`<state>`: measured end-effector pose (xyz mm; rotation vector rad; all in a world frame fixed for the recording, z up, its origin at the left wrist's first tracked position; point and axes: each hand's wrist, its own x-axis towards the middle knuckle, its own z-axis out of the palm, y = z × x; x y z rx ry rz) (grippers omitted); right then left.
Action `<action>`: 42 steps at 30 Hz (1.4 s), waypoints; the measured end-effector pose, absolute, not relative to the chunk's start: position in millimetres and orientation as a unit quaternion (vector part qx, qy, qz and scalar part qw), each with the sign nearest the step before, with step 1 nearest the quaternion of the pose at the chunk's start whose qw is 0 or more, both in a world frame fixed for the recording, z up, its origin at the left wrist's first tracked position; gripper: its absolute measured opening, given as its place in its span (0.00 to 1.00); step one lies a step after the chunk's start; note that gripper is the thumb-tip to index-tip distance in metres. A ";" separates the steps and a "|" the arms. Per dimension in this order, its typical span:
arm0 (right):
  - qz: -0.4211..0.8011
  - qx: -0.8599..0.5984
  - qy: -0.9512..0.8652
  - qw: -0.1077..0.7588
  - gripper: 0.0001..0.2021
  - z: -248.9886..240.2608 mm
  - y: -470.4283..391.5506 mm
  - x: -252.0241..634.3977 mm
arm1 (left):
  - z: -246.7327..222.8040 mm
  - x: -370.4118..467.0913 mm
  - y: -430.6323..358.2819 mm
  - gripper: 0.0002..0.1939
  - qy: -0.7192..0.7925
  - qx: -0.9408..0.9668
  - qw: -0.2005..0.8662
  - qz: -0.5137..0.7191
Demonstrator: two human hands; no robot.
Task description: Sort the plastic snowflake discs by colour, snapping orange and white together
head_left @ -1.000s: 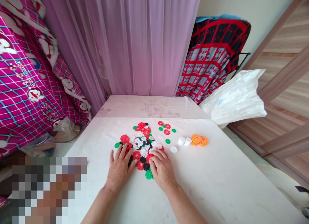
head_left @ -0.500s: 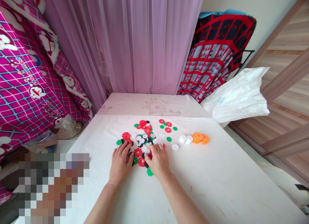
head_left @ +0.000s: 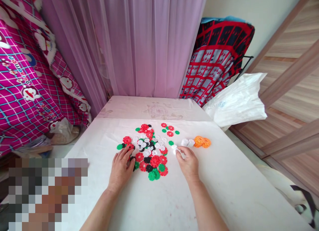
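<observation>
Left hand (head_left: 121, 168) lay loosely open at the left edge of the disc pile (head_left: 155, 161), overlapped, uncountable; right hand (head_left: 188, 163) pinched one white disc (head_left: 174, 148) just right of it. Loose nearby: three red discs (head_left: 169, 134), four green discs (head_left: 177, 132). Versus earlier frame, right hand had left the pile

On the bench (head_left: 154, 207), a disc heap (head_left: 147, 152) lies between left hand (head_left: 120, 166) and right hand (head_left: 189, 162), a disc stack (head_left: 199, 141) farther right; behind hangs a curtain (head_left: 149, 45).

Left hand (head_left: 121, 167) partly hides discs (head_left: 137, 165), perhaps several; forearms (head_left: 209, 206) cut off at bottom.
</observation>
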<state>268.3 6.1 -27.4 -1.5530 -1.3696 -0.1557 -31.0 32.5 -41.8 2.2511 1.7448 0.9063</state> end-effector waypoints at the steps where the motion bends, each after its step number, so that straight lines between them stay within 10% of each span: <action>1: -0.049 -0.650 -0.544 0.529 0.10 -27.6 5.6 272.4 | -41.8 -31.1 32.6 0.22 0.581 0.752 0.075 0.303; 7: 0.015 -0.746 -0.434 0.504 0.14 -11.9 0.3 291.5 | -42.1 -32.3 33.0 0.22 0.578 0.754 0.075 0.303; 20: 0.036 -0.687 -0.724 -0.061 0.13 54.2 76.9 281.9 | -42.7 -33.0 33.4 0.22 0.575 0.758 0.077 0.299; 42: 0.075 -0.708 -0.702 -0.034 0.10 67.2 33.4 294.8 | -42.7 -30.9 33.4 0.22 0.576 0.759 0.074 0.296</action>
